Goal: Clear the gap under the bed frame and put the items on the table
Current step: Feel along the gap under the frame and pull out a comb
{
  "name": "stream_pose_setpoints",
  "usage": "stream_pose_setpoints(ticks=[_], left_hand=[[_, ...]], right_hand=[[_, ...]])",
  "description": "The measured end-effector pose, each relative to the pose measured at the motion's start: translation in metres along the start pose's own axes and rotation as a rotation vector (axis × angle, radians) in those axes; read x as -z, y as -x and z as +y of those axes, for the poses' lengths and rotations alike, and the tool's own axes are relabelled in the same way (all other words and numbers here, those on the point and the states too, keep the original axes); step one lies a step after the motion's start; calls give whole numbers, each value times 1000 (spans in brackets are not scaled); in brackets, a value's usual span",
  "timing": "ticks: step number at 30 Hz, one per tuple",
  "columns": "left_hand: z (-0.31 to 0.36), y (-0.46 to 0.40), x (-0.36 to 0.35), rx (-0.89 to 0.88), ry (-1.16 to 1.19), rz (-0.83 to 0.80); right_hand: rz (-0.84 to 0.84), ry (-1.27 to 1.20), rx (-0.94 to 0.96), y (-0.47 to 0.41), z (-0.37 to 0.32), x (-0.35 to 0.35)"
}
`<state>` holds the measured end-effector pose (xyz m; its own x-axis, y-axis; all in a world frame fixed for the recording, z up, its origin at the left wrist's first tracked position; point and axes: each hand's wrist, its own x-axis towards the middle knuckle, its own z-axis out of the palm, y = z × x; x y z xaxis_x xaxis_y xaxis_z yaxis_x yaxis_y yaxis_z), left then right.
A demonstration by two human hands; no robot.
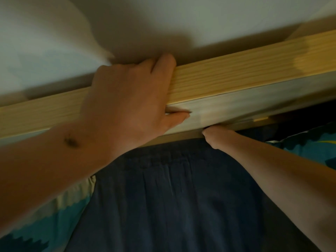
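Head view: your left hand lies over the wooden bed frame rail, fingers curled over its top edge and thumb pressed on its front face. Your right hand reaches under the rail; its fingers are hidden, so its grip cannot be told. The gap under the rail is dark and nothing can be made out there. Dark blue fabric lies below, over teal patterned bedding. A pale wall rises behind.

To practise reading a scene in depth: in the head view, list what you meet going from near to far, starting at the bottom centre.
Dark blue fabric → right hand reaching under the frame → wooden bed frame rail → pale wall.
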<state>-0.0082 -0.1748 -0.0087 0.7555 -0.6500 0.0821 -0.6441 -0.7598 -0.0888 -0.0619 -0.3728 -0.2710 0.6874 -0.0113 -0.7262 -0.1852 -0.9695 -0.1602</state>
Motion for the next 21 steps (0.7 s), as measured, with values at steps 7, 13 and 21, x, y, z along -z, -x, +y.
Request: stream_pose_setpoints(ticks=[7, 13, 21], left_hand=[[-1, -1, 0, -13, 7, -7], [-2, 1, -2, -23, -5, 20], [-3, 3, -4, -27, 10, 52]], right_hand=[[-140, 157, -18, 0, -10, 1], [-159, 325, -16, 2, -20, -3], [-159, 391, -25, 3, -23, -8]])
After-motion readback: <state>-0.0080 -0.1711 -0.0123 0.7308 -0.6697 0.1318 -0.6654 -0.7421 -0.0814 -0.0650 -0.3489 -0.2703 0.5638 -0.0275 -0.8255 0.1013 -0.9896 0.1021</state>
